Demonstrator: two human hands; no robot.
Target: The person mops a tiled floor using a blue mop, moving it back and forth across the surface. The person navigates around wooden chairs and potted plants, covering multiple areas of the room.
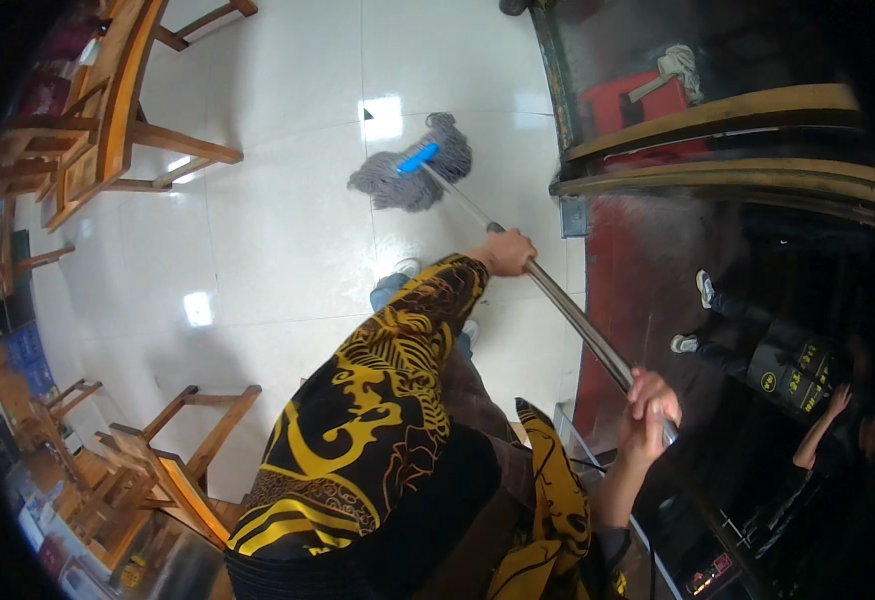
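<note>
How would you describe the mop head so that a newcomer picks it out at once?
Start with the pale tiled floor in the upper middle. Follow the metal pole from the right hand past the left hand to its far blue connector. There lies the mop head, its shaggy grey strands unlike the smooth floor and pole.

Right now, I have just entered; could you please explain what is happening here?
Someone in a patterned top holds a string mop: the left hand grips partway along the metal handle, the right hand near its upper end. The grey mop strings lie spread on the glossy tiled floor, ahead of the person's shoes. Wooden furniture stands to the left.
</note>
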